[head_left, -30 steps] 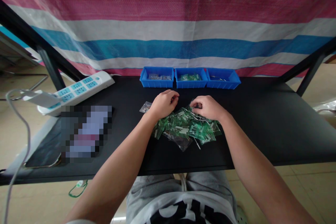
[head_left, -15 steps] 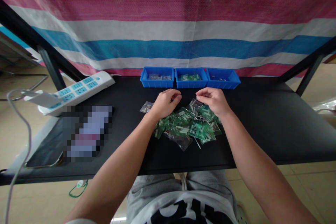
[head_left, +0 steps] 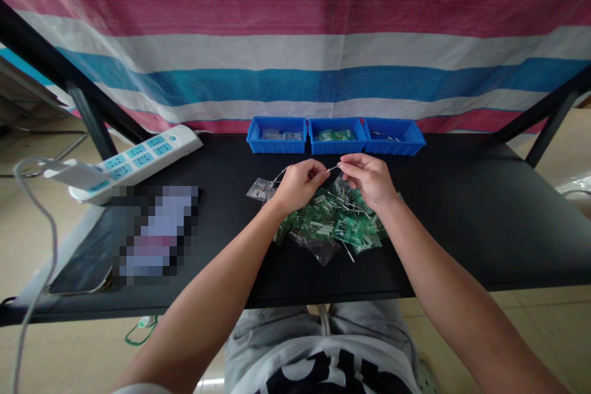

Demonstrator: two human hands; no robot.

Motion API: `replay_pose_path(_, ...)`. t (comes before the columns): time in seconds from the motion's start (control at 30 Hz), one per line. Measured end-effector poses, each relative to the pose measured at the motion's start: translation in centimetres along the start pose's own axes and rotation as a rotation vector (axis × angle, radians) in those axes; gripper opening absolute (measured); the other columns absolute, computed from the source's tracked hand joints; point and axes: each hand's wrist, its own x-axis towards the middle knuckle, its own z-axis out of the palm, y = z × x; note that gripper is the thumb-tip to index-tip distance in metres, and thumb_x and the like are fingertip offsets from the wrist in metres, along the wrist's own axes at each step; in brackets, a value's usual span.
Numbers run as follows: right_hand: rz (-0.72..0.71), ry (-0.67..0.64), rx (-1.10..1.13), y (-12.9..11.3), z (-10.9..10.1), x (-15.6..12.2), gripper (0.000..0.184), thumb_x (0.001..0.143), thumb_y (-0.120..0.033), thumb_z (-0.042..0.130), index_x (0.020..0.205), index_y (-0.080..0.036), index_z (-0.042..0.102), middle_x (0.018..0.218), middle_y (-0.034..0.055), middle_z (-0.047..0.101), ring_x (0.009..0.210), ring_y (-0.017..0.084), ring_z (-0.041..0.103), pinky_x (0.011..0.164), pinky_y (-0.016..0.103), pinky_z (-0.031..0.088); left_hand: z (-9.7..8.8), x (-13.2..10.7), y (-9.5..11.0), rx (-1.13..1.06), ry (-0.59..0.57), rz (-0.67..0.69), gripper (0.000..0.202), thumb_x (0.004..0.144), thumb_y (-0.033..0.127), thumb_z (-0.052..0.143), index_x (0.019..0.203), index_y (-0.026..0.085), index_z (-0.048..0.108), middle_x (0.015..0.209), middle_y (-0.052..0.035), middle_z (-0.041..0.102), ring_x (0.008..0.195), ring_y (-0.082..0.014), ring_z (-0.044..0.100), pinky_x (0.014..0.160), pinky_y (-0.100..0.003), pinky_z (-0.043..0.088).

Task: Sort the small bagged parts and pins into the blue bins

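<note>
Both forearms come in from the near side & converge above the heap of crinkly green-tinted plastic packets [head_left: 323, 215]. The left hand [head_left: 302, 183] is over the heap's far left edge, back up, fingers curled in, thumb & forefinger pinched at one end of a thin silver metal rod [head_left: 333, 168]. The right hand [head_left: 367, 175], over the heap's far right edge, knuckles up, pinches the other end b/w thumb & forefinger, remaining fingers tucked under. So the rod spans the short gap b/w both hands, just beyond the heap; can't tell what else is inside the left fist.

Heap: glossy, flat film, w/ slim metal rods strewn through & on top. At its far left, a small clear plastic packet [head_left: 259, 189]; at its near edge, a dark see-through plastic bag [head_left: 319, 249].

Beyond the heap, 3 blue rectangular moulded plastic bins in a row: left bin [head_left: 276, 148] w/ clear packets, middle bin [head_left: 338, 148] w/ green ones, right bin [head_left: 398, 148] w/ a few rods. Well left of the heap, a white plastic power strip w/ blue socket faces [head_left: 133, 165]. All on a smooth black worktop [head_left: 466, 215].
</note>
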Motion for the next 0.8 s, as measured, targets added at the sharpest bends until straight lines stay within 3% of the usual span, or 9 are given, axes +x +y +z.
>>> replay_pose_path(0.2, 0.078, -0.038, -0.083, -0.26, -0.46, 0.11, 0.039, 0.061, -0.051, 0.079, 0.071, -0.014, 0.069, 0.068, 0.0054, 0.069, 0.039, 0.006, 0.048, 0.033, 0.018, 0.019, -0.14, 0.11, -0.33, 0.043, 0.108, 0.023, 0.015, 0.082, 0.030, 0.064, 0.076, 0.016, 0.065, 0.071, 0.0007, 0.066, 0.063, -0.0100, 0.055, 0.062, -0.023, 0.043)
replay_pose_path(0.4, 0.016, -0.099, -0.213, 0.07, -0.52, 0.04, 0.040, 0.063, -0.053, 0.078, 0.064, -0.014, 0.066, 0.061, 0.0044, 0.067, 0.036, 0.005, 0.042, 0.034, 0.020, 0.023, -0.07, -0.04, 0.14, 0.072, 0.150, 0.063, 0.014, 0.081, 0.030, 0.067, 0.079, 0.016, 0.067, 0.076, -0.0011, 0.070, 0.068, -0.0118, 0.060, 0.066, -0.024, 0.047)
replay_pose_path(0.53, -0.074, -0.095, -0.210, 0.14, -0.59, 0.08, 0.039, 0.068, -0.053, 0.076, 0.065, -0.015, 0.067, 0.060, 0.0030, 0.065, 0.038, 0.005, 0.041, 0.037, 0.021, 0.026, -0.16, 0.00, -0.13, 0.013, 0.124, 0.041, 0.030, 0.085, 0.043, 0.061, 0.096, 0.015, 0.068, 0.081, -0.0027, 0.071, 0.071, -0.0133, 0.063, 0.067, -0.024, 0.047)
replay_pose_path(0.67, -0.128, -0.098, -0.248, 0.22, -0.57, 0.00, 0.037, 0.072, -0.051, 0.074, 0.068, -0.015, 0.068, 0.062, 0.0033, 0.066, 0.040, 0.006, 0.042, 0.039, 0.022, 0.029, -0.29, 0.00, -0.33, -0.011, 0.017, -0.010, 0.048, 0.095, 0.049, 0.041, 0.072, 0.015, 0.066, 0.069, -0.0026, 0.069, 0.064, -0.0130, 0.062, 0.061, -0.023, 0.044)
replay_pose_path(0.8, -0.134, -0.100, -0.264, 0.40, -0.47, -0.09, 0.037, 0.071, -0.052, 0.074, 0.072, -0.016, 0.069, 0.065, 0.0040, 0.068, 0.041, 0.007, 0.044, 0.040, 0.023, 0.032, -0.41, -0.01, -0.12, 0.023, 0.039, 0.018, 0.041, 0.093, 0.043, 0.045, 0.070, 0.015, 0.064, 0.066, -0.0012, 0.067, 0.059, -0.0108, 0.057, 0.059, -0.022, 0.041)
